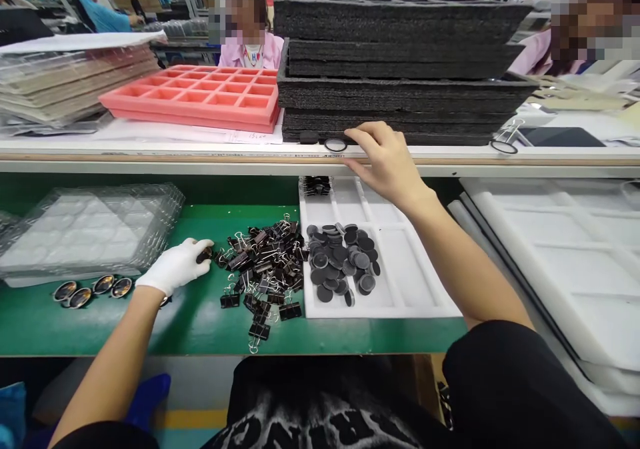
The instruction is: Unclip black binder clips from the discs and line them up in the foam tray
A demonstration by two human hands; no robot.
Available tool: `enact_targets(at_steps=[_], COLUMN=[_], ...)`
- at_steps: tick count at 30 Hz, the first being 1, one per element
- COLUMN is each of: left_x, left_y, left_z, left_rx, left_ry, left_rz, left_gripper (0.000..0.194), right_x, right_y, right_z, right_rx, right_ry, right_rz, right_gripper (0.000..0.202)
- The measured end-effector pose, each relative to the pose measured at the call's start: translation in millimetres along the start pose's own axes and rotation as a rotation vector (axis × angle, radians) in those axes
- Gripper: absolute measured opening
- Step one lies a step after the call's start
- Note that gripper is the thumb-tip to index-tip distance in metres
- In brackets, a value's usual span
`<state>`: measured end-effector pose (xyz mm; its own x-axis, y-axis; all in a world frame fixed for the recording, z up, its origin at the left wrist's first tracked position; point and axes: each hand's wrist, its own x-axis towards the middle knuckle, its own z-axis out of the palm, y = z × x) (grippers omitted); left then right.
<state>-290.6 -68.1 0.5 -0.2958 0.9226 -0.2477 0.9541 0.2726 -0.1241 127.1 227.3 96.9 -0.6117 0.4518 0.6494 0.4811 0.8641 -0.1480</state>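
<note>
Green bench mat under a white shelf, other workers across the way. From the head cam: the gloved left hand is curled at the edge of the binder clip pile — seems to pinch one clip, hard to be sure. The bare right hand rests open-fingered on the shelf edge beside a small dark ring, gripping nothing. Looks like a pick-up step; next would need separating one clip. Clips are black, wire-handled, tangled, beside the white tray of dark discs.

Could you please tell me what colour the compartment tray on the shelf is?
Coral pink tray, clearest in the head view.
</note>
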Motion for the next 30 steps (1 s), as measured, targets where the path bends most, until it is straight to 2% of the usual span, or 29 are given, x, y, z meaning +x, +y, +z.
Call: enact_targets(at_steps=[3,5,6,8,10,12,14,17,19,21,24,26,30], left_x=[-8.0,-12.7,-13.9,-13.4,-9.6,-4.2,0.7,6.9,11.4,16.4,23.5,26.9,29.2], left_y=[0.1,0.4,1.7,8.7,23.7,46.6,74.6,115.9,137.7,153.7,170.7,179.7,192.4], left_z=[-7.6,-11.2,-12.5,-15.2,-19.0,-24.8,-32.4,-44.4,-50.8,-55.3,-59.5,-61.9,-67.3], left_rx=[-0.121,-0.263,-0.354,-0.562,-0.751,-0.848,-0.829,-0.653,-0.524,-0.434,-0.37,-0.354,-0.336], left_ry=[0.095,0.187,0.224,0.264,0.307,0.381,0.469,0.591,0.665,0.714,0.733,0.718,0.734], left_rz=[-0.023,-0.026,-0.02,0.013,0.078,0.177,0.301,0.479,0.564,0.622,0.667,0.697,0.787], left_gripper=[0.06,0.062,0.064,0.072,0.086,0.097,0.101,0.105,0.107,0.108,0.106,0.105,0.105], right_x=[-34.0,-62.9,-77.2,-101.7,-117.6,-124.3,-124.4,-119.8,-116.2,-112.0,-103.5,-96.8,-87.8], right_y=[-12.9,-18.6,-19.9,-19.7,-16.9,-13.0,-9.5,-8.4,-14.2,-27.4,-57.7,-77.0,-94.4], right_z=[-2.0,3.7,9.0,24.2,43.2,61.4,74.2,78.6,73.4,64.9,51.6,45.7,43.8], right_rx=[0.001,0.033,0.06,0.122,0.163,0.174,0.185,0.209,0.289,0.501,0.925,1.111,1.222], right_ry=[0.051,0.019,-0.048,-0.26,-0.448,-0.535,-0.569,-0.533,-0.423,-0.309,-0.214,-0.192,-0.221], right_rz=[0.126,0.208,0.232,0.241,0.24,0.255,0.275,0.308,0.368,0.463,0.59,0.624,0.573], right_gripper=[0.046,0.035,0.032,0.03,0.033,0.041,0.042,0.036,0.037,0.036,0.03,0.027,0.025])
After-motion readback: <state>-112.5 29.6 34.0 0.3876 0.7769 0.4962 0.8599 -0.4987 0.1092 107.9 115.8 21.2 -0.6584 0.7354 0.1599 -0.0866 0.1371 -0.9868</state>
